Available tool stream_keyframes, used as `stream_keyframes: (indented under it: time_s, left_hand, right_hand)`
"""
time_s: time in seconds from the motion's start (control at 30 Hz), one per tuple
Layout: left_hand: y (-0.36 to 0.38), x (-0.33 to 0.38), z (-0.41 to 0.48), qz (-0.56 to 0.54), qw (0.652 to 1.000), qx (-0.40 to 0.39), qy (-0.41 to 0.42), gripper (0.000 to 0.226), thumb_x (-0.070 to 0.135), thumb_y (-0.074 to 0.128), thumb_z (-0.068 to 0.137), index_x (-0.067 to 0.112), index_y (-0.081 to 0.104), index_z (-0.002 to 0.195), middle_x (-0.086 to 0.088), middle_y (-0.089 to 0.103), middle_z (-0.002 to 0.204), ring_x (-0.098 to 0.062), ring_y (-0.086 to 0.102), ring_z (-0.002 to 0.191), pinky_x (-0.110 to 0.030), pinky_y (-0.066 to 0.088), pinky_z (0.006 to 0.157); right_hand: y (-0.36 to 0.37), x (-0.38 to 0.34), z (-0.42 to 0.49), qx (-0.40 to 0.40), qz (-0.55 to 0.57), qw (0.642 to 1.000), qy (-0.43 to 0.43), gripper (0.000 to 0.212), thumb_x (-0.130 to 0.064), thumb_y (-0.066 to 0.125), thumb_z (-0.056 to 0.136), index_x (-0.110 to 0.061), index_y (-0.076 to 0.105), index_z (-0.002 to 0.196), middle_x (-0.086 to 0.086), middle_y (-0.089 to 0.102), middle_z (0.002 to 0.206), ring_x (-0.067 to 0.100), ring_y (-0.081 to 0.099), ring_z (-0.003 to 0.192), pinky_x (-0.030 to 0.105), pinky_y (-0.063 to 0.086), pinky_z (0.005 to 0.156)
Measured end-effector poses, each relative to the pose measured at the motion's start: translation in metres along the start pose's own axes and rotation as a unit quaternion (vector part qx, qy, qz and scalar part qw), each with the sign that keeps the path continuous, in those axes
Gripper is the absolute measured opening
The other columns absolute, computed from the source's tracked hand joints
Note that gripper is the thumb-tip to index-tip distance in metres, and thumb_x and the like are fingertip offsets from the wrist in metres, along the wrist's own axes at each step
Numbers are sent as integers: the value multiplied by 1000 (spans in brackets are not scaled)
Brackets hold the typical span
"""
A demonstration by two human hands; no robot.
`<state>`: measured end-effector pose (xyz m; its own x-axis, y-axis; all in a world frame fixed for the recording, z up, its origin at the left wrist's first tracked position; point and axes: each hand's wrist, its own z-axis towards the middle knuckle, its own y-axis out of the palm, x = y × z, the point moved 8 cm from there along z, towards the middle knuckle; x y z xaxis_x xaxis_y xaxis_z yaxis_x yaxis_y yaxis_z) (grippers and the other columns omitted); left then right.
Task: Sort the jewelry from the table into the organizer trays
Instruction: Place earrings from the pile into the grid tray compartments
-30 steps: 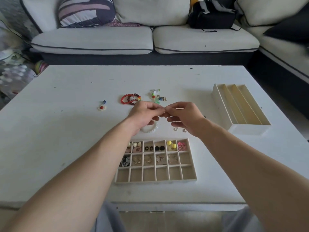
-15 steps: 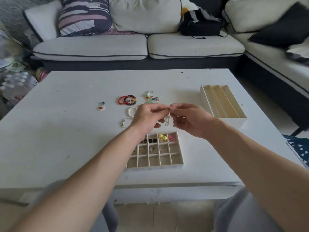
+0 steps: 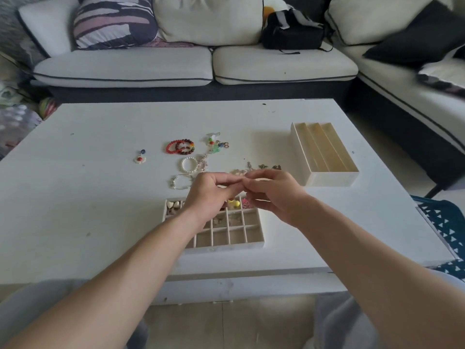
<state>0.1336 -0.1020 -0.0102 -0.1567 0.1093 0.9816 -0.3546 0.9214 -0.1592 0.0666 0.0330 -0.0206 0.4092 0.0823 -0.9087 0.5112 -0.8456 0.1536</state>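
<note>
My left hand [image 3: 210, 195] and my right hand [image 3: 273, 193] meet fingertip to fingertip above the far edge of the gridded organizer tray [image 3: 251, 244], pinching a tiny piece of jewelry too small to identify. The tray's far cells hold small shells, yellow beads and a pink piece; my left wrist hides part of it. Loose on the white table [image 3: 75, 210] beyond my hands lie a pearl bracelet [image 3: 189, 165], a thin silver bracelet [image 3: 181, 182], red and dark bead bracelets [image 3: 180, 146], a green charm cluster [image 3: 217, 143], a flower pendant [image 3: 140, 157] and small metal charms [image 3: 266, 167].
A cream organizer tray with three long slots [image 3: 324, 157] stands at the table's right. A white sofa with cushions and a black bag [image 3: 292, 34] runs behind the table. A blue patterned rug [image 3: 442, 222] lies on the floor at the right.
The camera has pulled back and tilted, so the table looks farther off. Both hands stay pinched together and have drifted nearer me, over the grid tray's far edge. More loose jewelry shows beyond them.
</note>
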Motion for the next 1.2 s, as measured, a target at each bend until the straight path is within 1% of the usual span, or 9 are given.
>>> stream_keyframes:
  time_s: [0.1, 0.27, 0.5, 0.6, 0.77, 0.9, 1.0, 1.13, 1.2]
  left_hand:
    - [-1, -8, 6, 17, 1000, 3, -10, 11, 18, 80, 85, 28, 80, 91, 10, 75, 78, -1, 64, 65, -19, 48, 57]
    - [-6, -17, 16, 39, 999, 6, -30, 6, 16, 81, 85, 18, 79, 90, 13, 72, 70, 3, 62, 60, -15, 47, 60]
    - [1, -33, 21, 98, 993, -9, -60, 2, 25, 80, 85, 25, 79, 86, 9, 72, 70, -2, 61, 64, -18, 44, 61]
    - [8, -38, 22, 111, 991, -18, -73, 6, 31, 82, 83, 27, 78, 84, 19, 66, 59, 6, 55, 52, -8, 38, 50]
    - [13, -45, 18, 121, 988, -13, -95, 16, 39, 84, 78, 24, 79, 84, 7, 64, 60, -4, 52, 51, -12, 36, 45]
    - [17, -51, 16, 137, 985, -18, -103, 22, 43, 84, 77, 24, 77, 82, 5, 67, 65, -8, 58, 58, -20, 45, 60]
    - [17, -54, 16, 177, 979, -21, -94, 16, 41, 81, 82, 26, 75, 82, 10, 69, 73, -9, 63, 68, -24, 48, 64]
    - [11, -54, 17, 295, 953, -22, -61, 8, 33, 75, 85, 32, 73, 77, 17, 72, 81, -5, 68, 79, -35, 58, 78]
    - [12, -57, 15, 333, 940, -43, -63, 10, 31, 72, 85, 35, 71, 76, 17, 72, 81, -5, 68, 80, -35, 58, 79]
  right_hand:
    - [1, 0, 6, 4, -54, 998, -15, 14, -2, 70, 91, -4, 70, 105, 14, 65, 79, 23, 62, 72, 41, 59, 83]
    - [-3, 3, 20, 3, -102, 994, -30, 7, -2, 74, 88, -1, 73, 95, 17, 73, 77, 25, 71, 71, 47, 61, 85]
    - [-10, 9, 28, -21, -209, 978, -1, 11, -9, 80, 85, -5, 75, 93, 13, 78, 85, 24, 76, 81, 35, 62, 77]
    - [-16, 10, 28, -7, -256, 967, -3, 11, -13, 82, 82, -8, 76, 89, 10, 78, 82, 14, 73, 72, 29, 58, 69]
    - [-21, 15, 27, 0, -288, 958, -10, 11, -13, 84, 80, -8, 76, 86, 6, 77, 75, 13, 69, 66, 30, 59, 68]
    - [-23, 17, 27, 5, -314, 949, -11, 10, -15, 86, 78, -11, 76, 81, 10, 76, 73, 14, 69, 62, 30, 59, 66]
    - [-26, 20, 29, 10, -352, 936, -6, 7, -12, 82, 80, -15, 75, 78, 9, 76, 74, 15, 71, 63, 28, 56, 60]
    - [-26, 28, 31, 27, -417, 908, -3, 8, -13, 81, 77, -19, 76, 76, 1, 68, 70, 13, 59, 62, 23, 41, 55]
    - [-25, 30, 32, 32, -440, 897, -6, 9, -15, 83, 76, -22, 78, 76, -8, 59, 70, 9, 50, 65, 21, 36, 54]
